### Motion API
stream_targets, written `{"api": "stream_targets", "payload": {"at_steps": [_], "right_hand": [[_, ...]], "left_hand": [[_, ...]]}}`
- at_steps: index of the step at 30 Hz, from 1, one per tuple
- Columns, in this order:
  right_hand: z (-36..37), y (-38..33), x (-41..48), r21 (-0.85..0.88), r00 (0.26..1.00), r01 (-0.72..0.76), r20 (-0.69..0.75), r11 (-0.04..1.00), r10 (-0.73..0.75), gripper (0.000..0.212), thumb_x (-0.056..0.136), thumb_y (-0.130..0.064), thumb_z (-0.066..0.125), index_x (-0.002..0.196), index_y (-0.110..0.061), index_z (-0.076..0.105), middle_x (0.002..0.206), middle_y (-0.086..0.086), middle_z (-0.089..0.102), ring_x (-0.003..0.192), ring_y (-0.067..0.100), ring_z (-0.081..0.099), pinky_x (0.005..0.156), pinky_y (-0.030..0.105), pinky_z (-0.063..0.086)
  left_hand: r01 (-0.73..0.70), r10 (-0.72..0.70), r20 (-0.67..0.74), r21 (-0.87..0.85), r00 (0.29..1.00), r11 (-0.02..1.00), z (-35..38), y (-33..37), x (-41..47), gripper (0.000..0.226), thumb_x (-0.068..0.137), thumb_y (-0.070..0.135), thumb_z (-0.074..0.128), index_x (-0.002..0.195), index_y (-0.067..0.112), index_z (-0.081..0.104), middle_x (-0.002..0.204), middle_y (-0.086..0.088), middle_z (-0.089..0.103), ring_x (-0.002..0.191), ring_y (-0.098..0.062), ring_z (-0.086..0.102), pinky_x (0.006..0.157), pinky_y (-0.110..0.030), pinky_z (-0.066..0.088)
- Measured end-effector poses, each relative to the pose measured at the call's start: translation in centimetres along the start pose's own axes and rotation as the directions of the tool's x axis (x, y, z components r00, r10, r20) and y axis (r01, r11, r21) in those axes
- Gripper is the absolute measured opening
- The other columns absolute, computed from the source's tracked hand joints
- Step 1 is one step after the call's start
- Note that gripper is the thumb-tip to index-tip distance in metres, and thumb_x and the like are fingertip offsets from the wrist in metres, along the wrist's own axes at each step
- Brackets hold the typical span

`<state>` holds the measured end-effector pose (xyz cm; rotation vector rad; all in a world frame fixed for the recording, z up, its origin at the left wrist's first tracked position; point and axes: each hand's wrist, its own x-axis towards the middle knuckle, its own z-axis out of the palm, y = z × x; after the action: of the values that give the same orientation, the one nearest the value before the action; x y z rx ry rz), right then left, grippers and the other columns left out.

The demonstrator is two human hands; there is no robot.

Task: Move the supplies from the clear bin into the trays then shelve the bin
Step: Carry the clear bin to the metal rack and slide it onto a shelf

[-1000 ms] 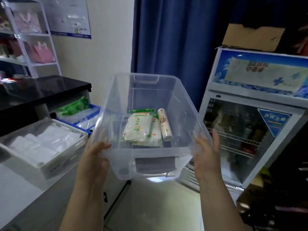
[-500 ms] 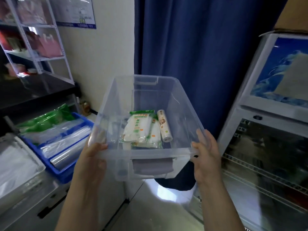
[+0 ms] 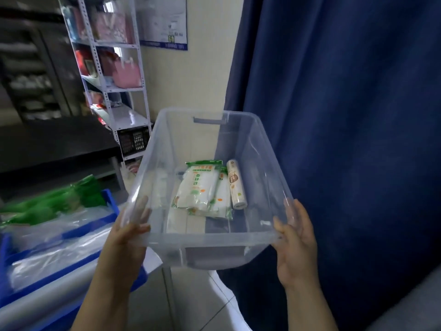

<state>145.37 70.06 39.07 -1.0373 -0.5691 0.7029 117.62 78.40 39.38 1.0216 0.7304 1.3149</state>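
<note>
I hold a clear plastic bin point(image 3: 210, 242) in the air in front of me. My left hand point(image 3: 130, 232) grips its near left corner and my right hand point(image 3: 294, 237) grips its near right corner. On the bin's floor lie white packets with green print point(image 3: 198, 187) stacked on each other, and a small white roll point(image 3: 236, 185) beside them on the right. A blue tray point(image 3: 108, 218) with clear bags and green packets point(image 3: 52, 201) stands on the counter at lower left, its right end beside the bin.
A dark blue curtain point(image 3: 346, 130) fills the right side. A white metal shelf rack point(image 3: 112, 68) with pink bags stands against the wall at upper left, a black crate point(image 3: 133, 139) on its lower level. A black counter point(image 3: 55, 139) lies at left. Tiled floor is below.
The view has swung left: the glass-door fridge has left the frame and the shelf rack has come in. The bin stays held in both hands, now closer to the blue tray.
</note>
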Motion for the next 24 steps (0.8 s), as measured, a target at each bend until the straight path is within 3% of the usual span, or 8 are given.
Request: {"api": "stream_targets", "payload": {"at_steps": [3, 5, 8, 11, 13, 17, 24], "right_hand": [[3.6, 1.2, 7.5, -0.021, 0.999, -0.008, 0.053, 1.0, 0.009, 0.059, 0.085, 0.002, 0.057, 0.127, -0.039, 0.053, 0.129, -0.024, 0.058, 0.125, 0.009, 0.05, 0.106, 0.051, 0.039], [6.6, 1.5, 12.8, -0.042, 0.994, -0.03, 0.1, 0.999, 0.034, 0.06, 0.085, 0.0, 0.056, 0.128, -0.041, 0.051, 0.127, -0.027, 0.057, 0.119, 0.003, 0.053, 0.104, 0.048, 0.041], [10.5, 2.7, 19.7, -0.062, 0.986, -0.043, 0.157, 0.997, 0.053, 0.06, 0.085, -0.004, 0.056, 0.127, -0.046, 0.049, 0.129, -0.032, 0.054, 0.116, 0.001, 0.054, 0.103, 0.046, 0.04], [12.9, 4.6, 25.8, -0.022, 0.982, -0.068, 0.177, 0.997, 0.071, 0.059, 0.086, -0.001, 0.055, 0.129, -0.041, 0.048, 0.13, -0.029, 0.054, 0.124, 0.006, 0.05, 0.101, 0.046, 0.041], [14.2, 6.0, 29.6, 0.0, 0.976, -0.104, 0.193, 0.995, 0.102, 0.058, 0.086, 0.001, 0.054, 0.13, -0.037, 0.049, 0.131, -0.026, 0.055, 0.121, 0.007, 0.052, 0.091, 0.038, 0.045], [17.8, 9.3, 37.5, 0.012, 0.956, -0.174, 0.244, 0.985, 0.166, 0.058, 0.085, 0.003, 0.053, 0.131, -0.034, 0.049, 0.129, -0.025, 0.057, 0.093, 0.007, 0.056, 0.05, 0.013, 0.037], [25.4, 15.0, 51.2, -0.033, 0.877, -0.275, 0.4, 0.961, 0.265, 0.057, 0.084, 0.005, 0.051, 0.127, -0.033, 0.053, 0.122, -0.024, 0.062, 0.085, 0.006, 0.062, 0.043, 0.014, 0.034]], "left_hand": [[-0.01, 0.003, -0.084, -0.08, 0.996, 0.997, 0.0, -1.1, 7.2, 0.064, 0.07, 0.005, 0.053, 0.133, 0.017, 0.051, 0.127, 0.002, 0.061, 0.118, -0.015, 0.055, 0.087, -0.03, 0.046], [-0.022, 0.003, -0.126, -0.145, 0.992, 0.989, 0.3, -0.9, 12.5, 0.054, 0.075, -0.001, 0.046, 0.125, 0.016, 0.058, 0.114, 0.003, 0.067, 0.109, -0.013, 0.06, 0.084, -0.025, 0.054], [-0.059, 0.032, -0.15, -0.18, 0.988, 0.982, 0.9, -0.4, 19.8, 0.048, 0.072, -0.003, 0.045, 0.109, 0.016, 0.07, 0.103, 0.003, 0.072, 0.096, -0.01, 0.066, 0.08, -0.021, 0.054], [-0.112, 0.085, -0.16, -0.17, 0.983, 0.979, 1.4, -1.0, 25.4, 0.054, 0.068, 0.001, 0.051, 0.119, 0.016, 0.061, 0.106, 0.003, 0.073, 0.097, -0.011, 0.068, 0.076, -0.022, 0.057], [-0.141, 0.11, -0.177, -0.175, 0.978, 0.974, 1.8, -1.8, 28.3, 0.057, 0.067, 0.004, 0.053, 0.122, 0.017, 0.058, 0.104, 0.003, 0.073, 0.094, -0.011, 0.069, 0.072, -0.02, 0.056], [-0.18, 0.14, -0.233, -0.162, 0.962, 0.97, 2.0, -3.8, 34.6, 0.061, 0.07, 0.003, 0.051, 0.13, 0.016, 0.052, 0.113, -0.001, 0.071, 0.1, -0.014, 0.069, 0.073, -0.022, 0.057], [-0.269, 0.208, -0.418, -0.09, 0.884, 0.959, 2.2, -7.0, 45.3, 0.071, 0.069, 0.004, 0.052, 0.138, 0.02, 0.046, 0.121, -0.002, 0.068, 0.107, -0.018, 0.065, 0.077, -0.025, 0.058]]}}
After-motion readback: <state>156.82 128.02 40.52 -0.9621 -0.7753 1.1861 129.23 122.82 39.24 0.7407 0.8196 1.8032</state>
